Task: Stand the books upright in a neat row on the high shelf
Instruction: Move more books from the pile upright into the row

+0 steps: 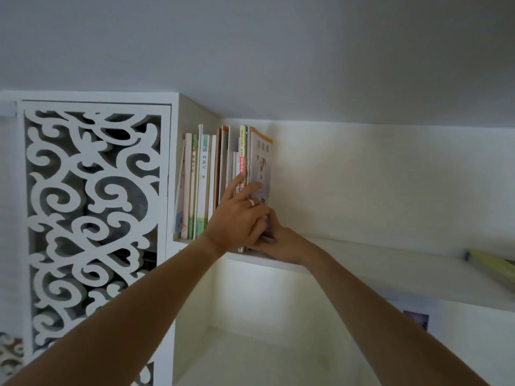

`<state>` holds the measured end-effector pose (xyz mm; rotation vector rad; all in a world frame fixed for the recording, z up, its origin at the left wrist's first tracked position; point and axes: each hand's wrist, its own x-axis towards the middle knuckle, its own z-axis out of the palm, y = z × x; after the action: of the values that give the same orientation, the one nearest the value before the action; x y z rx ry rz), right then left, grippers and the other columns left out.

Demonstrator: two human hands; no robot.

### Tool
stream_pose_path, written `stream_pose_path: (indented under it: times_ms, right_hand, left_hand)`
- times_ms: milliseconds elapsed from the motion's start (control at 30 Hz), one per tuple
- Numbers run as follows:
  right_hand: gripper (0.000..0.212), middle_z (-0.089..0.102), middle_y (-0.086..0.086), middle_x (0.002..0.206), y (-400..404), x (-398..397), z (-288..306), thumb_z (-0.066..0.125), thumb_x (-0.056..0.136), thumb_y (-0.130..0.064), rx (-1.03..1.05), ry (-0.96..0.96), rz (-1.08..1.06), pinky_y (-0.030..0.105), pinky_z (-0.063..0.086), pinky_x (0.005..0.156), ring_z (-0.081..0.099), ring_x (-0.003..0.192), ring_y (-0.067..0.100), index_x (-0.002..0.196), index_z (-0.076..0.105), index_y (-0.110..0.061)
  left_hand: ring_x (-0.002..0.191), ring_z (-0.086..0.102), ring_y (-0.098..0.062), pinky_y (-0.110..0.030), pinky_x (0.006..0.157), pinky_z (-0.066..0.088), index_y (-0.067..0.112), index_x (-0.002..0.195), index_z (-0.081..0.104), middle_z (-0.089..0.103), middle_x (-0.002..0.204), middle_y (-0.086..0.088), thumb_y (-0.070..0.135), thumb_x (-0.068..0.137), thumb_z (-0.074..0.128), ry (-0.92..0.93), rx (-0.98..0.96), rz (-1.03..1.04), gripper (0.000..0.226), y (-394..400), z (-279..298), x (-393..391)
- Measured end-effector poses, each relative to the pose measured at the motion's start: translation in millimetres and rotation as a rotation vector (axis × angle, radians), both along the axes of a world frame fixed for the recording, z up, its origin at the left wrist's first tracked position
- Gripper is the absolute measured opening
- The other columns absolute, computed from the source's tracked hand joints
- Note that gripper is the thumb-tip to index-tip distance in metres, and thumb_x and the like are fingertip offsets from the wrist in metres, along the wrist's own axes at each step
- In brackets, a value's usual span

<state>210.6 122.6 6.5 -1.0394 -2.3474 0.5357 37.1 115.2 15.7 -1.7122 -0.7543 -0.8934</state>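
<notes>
While both forearms are reaching up from the lower corners of the frame, the two hands are meeting at the centre, at the foot of the book row. The left hand (237,218), wearing a ring, is lying with fingers extended and spread against the spines, its index finger pointing up along a pink spine. The right hand (281,245) is curling low around the bottom of the end book (260,162), the orange-topped paperback closing the row on its right; exactly how its fingers are lying cannot be told, since the left hand is covering them.

The row of books (211,176) is standing on the high shelf (362,260), packed against the cabinet side (172,162) left of centre. Roughly a dozen upright volumes are showing; the thin ones are blurring together, so an exact count cannot be given. One further yellow-green book (493,267) is lying flat at the right edge of the frame, well apart from the row.

These appear to be thin, light, flexible paperbacks, likely to bow or slide on the smooth white board. A hold low on spine and cover, with the other palm bracing the row, looks soundest. The fretwork panel (92,218) is filling the left of the frame.
</notes>
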Motion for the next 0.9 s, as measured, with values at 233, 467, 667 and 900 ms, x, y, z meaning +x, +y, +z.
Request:
stream_pose_path:
  times_ms: [233, 467, 667, 900]
  right_hand:
    - [0.101, 0.069, 0.009, 0.127, -0.3, -14.7, -0.1, 0.075, 0.088, -0.050, 0.072, -0.003, -0.044, 0.037, 0.057, 0.091, 0.071, 0.101, 0.028, 0.153, 0.002, -0.025]
    - [0.095, 0.069, 0.017, 0.119, -6.6, -10.1, 1.5, 0.069, 0.095, -0.038, 0.133, -0.110, -0.114, 0.028, 0.048, 0.076, 0.062, 0.080, 0.022, 0.159, 0.002, -0.016]
    - [0.069, 0.066, 0.015, 0.123, -11.4, 1.6, 5.2, 0.070, 0.093, -0.037, 0.299, -0.352, -0.309, 0.039, 0.053, 0.087, 0.066, 0.103, 0.033, 0.149, 0.039, -0.014]
    - [0.045, 0.058, 0.007, 0.134, -18.0, 78.1, 15.8, 0.058, 0.095, -0.040, 0.453, -0.472, -0.495, 0.039, 0.048, 0.098, 0.058, 0.123, 0.029, 0.138, 0.056, -0.028]
  left_hand:
    - [0.135, 0.052, -0.035, -0.058, 0.125, 0.022, 0.012, 0.117, 0.066, 0.070, 0.123, -0.013, 0.025, 0.098, 0.059, -0.084, -0.044, 0.342, 0.025, 3.7, -10.7, 14.8]
    - [0.142, 0.042, -0.038, -0.062, 0.125, 0.013, 0.007, 0.136, 0.052, 0.061, 0.134, -0.019, 0.027, 0.099, 0.060, -0.124, -0.089, 0.652, 0.043, -0.9, -14.7, 40.2]
    - [0.151, 0.019, -0.048, -0.060, 0.126, 0.007, 0.005, 0.157, 0.027, 0.041, 0.153, -0.020, 0.042, 0.099, 0.058, -0.114, -0.235, 0.970, 0.076, -7.9, -19.3, 77.6]
    - [0.152, 0.025, -0.042, -0.049, 0.128, 0.004, 0.000, 0.147, 0.049, 0.040, 0.157, -0.023, 0.019, 0.101, 0.050, -0.195, -0.404, 0.743, 0.049, -2.7, -18.1, 81.1]
